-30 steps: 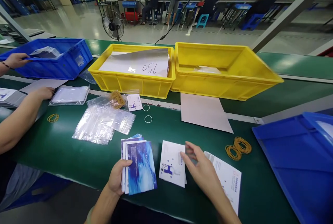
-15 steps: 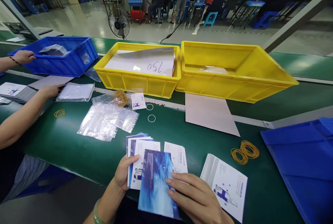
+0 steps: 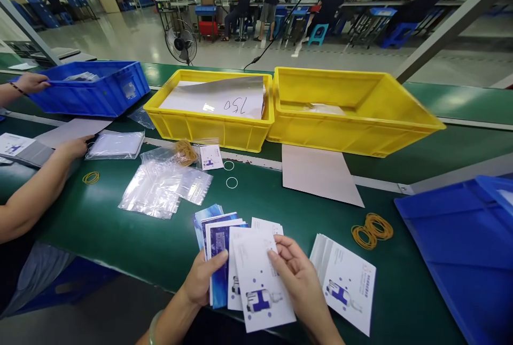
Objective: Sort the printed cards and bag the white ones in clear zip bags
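Two hands, head view, low centre, above the near edge of the green conveyor belt (image 3: 120,238).

- Left hand (image 3: 202,281): curled closed, thumb on top, gripping a fan of glossy blue-and-white printed cards (image 3: 218,243).
- Right hand (image 3: 298,281): thumb and fingers pinched on the right edge of a single white paper card with a blue figure (image 3: 258,286), overlapping the fan.
- Handling, as judged: light, thin, bendable stock; coated faces likely slippery against each other, corners easily creased. Best taken by an edge or corner, thumb over, fingers under.
- Stack of white leaflets (image 3: 348,281): flat on the belt, just right of the right hand.
- Yellow rubber bands (image 3: 371,229) and clear plastic bags (image 3: 160,185): loose on the belt.

Containers:
- Left yellow plastic crate (image 3: 208,128): topped by a pale sheet hand-marked "750"; contents beneath hidden.
- Right yellow plastic crate (image 3: 352,134): nearly bare, something flat and pale on the bottom.
- Blue plastic crate (image 3: 100,96), far left: clear-wrapped items inside, a co-worker's hand (image 3: 32,82) on its rim.
- Blue plastic tray (image 3: 460,249), right: contents not discernible.
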`<state>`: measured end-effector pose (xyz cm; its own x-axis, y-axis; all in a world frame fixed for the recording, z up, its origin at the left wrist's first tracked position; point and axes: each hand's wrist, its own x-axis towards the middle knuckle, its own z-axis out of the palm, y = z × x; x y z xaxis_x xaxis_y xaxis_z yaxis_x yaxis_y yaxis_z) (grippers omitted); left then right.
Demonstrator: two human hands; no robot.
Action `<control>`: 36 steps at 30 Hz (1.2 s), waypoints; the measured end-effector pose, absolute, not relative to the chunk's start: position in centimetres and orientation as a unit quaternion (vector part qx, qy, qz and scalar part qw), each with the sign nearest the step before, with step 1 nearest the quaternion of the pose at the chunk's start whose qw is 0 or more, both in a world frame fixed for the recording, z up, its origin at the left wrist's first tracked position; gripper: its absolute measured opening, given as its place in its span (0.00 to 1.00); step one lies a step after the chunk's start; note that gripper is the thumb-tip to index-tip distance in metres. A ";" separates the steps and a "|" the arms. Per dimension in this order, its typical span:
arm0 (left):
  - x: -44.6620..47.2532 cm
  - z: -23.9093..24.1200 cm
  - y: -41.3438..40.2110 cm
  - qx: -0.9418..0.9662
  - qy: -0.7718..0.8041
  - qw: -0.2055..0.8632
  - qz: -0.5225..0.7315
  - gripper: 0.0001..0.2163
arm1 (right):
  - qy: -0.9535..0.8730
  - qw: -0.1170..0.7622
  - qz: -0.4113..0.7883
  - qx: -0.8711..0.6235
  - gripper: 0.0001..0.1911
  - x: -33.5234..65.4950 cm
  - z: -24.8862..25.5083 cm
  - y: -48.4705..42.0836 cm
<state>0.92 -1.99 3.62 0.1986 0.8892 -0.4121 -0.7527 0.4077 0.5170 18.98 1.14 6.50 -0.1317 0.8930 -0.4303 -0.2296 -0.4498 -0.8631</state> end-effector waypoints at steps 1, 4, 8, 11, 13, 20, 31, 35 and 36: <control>0.7 3.7 -1.9 0.083 0.324 0.775 0.537 0.17 | -0.318 0.407 0.673 -0.530 0.23 19.8 6.3 1.3; -0.4 4.1 -1.3 0.060 0.277 0.791 0.542 0.20 | -0.370 0.371 0.604 -0.600 0.25 22.2 4.7 1.8; -1.3 4.3 -1.0 0.054 0.324 0.768 0.550 0.17 | -0.670 0.345 0.278 -0.595 0.29 23.0 2.1 1.9; -1.1 4.1 -1.2 0.052 0.371 0.750 0.546 0.14 | -0.863 0.303 0.101 -0.391 0.24 22.0 2.3 1.4; -0.8 4.0 -1.3 0.056 0.368 0.753 0.542 0.14 | -0.912 0.299 0.065 -0.272 0.20 21.4 3.5 1.3; -1.2 4.3 -0.9 0.057 0.272 0.802 0.528 0.23 | -0.768 0.458 0.338 -0.293 0.13 22.0 7.2 0.4; 0.6 3.9 -1.8 0.109 0.353 0.786 0.496 0.16 | -0.386 0.377 0.677 -0.500 0.22 18.6 6.1 1.5; -0.3 4.3 -1.2 0.067 0.322 0.788 0.521 0.16 | -0.332 0.391 0.682 -0.521 0.23 21.0 5.3 1.9; -0.8 4.3 -1.0 0.060 0.302 0.791 0.528 0.17 | -0.332 0.390 0.666 -0.542 0.25 21.8 4.8 2.1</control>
<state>-0.75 -0.96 4.30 0.2588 0.8721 -0.4153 -0.8000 0.4344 0.4138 21.80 2.13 4.82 -0.1082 0.8796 -0.4633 -0.1589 -0.4753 -0.8654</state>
